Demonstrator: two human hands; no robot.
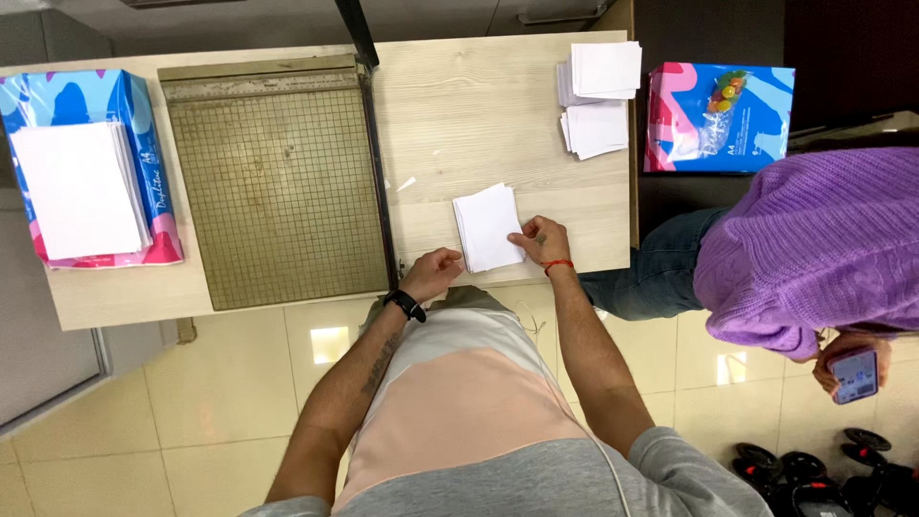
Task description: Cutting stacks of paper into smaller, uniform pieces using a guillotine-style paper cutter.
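My left hand (pixel 433 273) rests loosely curled at the near edge of the wooden table (pixel 459 105), touching the lower left corner of a small stack of cut white paper (pixel 486 228), while my right hand (pixel 539 240) pinches that stack's lower right corner. Just left of the stack lies the paper cutter (pixel 278 187), with an opened ream of white sheets (pixel 81 187) beyond it. Farther off, two paper piles (pixel 598 96) sit at the far right corner; a person in a purple sweater (pixel 814 249) stands alongside, holding a phone (pixel 855 375).
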